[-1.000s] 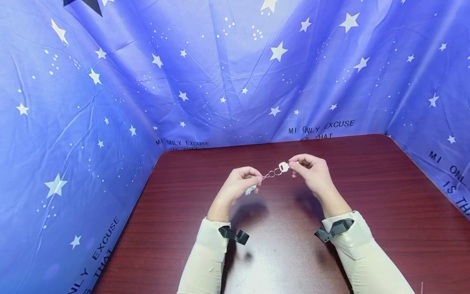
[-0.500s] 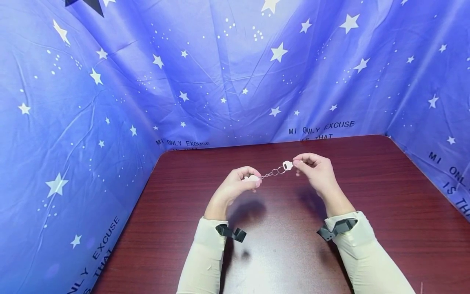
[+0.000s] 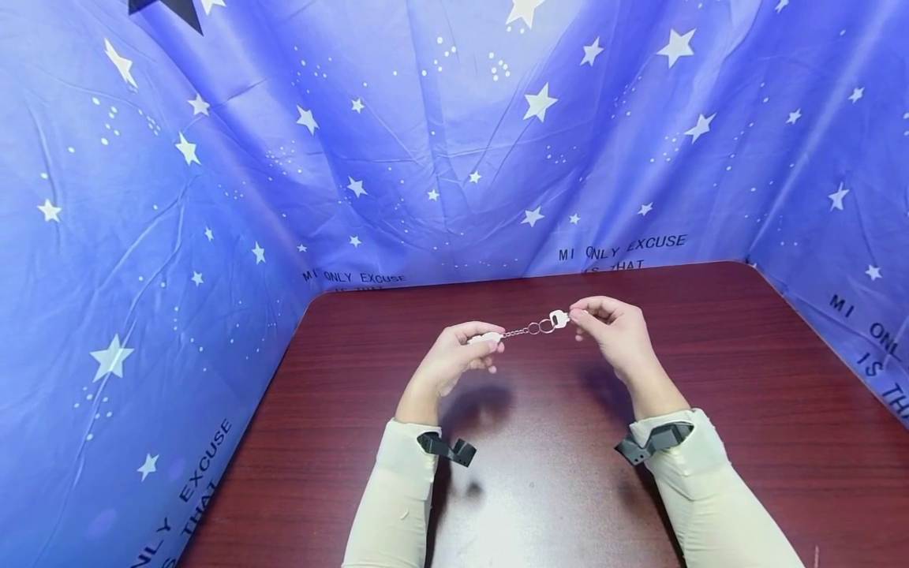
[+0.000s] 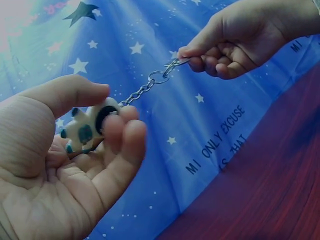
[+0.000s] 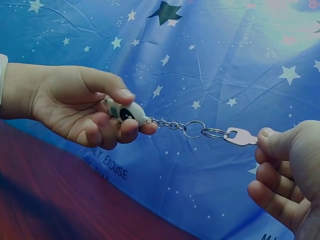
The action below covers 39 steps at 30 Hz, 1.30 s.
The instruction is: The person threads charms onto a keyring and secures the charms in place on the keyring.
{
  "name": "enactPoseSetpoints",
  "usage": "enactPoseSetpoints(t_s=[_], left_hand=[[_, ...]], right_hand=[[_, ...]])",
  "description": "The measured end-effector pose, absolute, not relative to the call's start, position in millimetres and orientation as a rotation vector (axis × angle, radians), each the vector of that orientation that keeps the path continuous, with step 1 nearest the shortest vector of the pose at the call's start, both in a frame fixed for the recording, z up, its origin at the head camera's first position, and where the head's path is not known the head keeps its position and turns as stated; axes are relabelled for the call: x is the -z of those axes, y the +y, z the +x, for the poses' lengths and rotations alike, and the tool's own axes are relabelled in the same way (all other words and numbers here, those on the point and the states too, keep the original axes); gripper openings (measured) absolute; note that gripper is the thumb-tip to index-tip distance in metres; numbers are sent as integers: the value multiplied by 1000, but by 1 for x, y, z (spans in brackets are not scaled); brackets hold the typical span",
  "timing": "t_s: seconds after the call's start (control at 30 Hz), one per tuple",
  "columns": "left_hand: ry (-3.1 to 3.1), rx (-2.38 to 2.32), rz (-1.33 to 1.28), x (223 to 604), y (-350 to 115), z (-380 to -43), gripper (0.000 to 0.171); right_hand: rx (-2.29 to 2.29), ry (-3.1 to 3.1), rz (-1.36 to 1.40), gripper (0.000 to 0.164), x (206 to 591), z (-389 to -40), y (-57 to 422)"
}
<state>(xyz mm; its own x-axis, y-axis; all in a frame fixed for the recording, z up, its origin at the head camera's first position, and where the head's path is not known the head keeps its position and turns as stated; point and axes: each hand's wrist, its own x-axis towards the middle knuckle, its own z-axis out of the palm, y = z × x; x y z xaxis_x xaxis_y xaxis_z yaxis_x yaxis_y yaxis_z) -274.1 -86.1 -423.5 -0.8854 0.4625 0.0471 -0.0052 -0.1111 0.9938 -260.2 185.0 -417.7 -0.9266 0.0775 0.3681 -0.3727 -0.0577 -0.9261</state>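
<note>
My left hand (image 3: 449,361) pinches a small white figurine charm (image 4: 85,129) with teal patches and a dark visor-like face, thumb above and fingers below. From the charm a silver chain (image 5: 167,123) runs to a ring (image 5: 194,129) and a split ring (image 5: 215,133). A silver key (image 5: 241,136) hangs on the split ring. The thumb and index finger of my right hand (image 3: 616,335) pinch the key's blade, which is mostly hidden. Chain, rings and key stretch nearly straight between both hands, raised above the table.
A dark red wood-grain table (image 3: 341,410) lies beneath the hands. Blue star-printed cloth (image 3: 440,142) with lettering hangs behind the table and along both sides. Black wrist mounts (image 3: 447,448) are strapped over the pale sleeves (image 3: 398,497).
The right hand has shifted slightly right with the key, pulling the chain straighter. In the left hand, the charm has turned from hanging below the fingers to lying level with the chain.
</note>
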Motion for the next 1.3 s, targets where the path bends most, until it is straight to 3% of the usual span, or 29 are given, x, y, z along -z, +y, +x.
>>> enactPoseSetpoints(t_s=[0.8, 1.3], left_hand=[[2185, -2017, 232, 444, -84, -287, 26], [2613, -1787, 294, 471, -87, -298, 19]], right_hand=[[-1811, -2254, 157, 21, 426, -266, 192], [-1688, -2419, 123, 15, 464, -282, 193]])
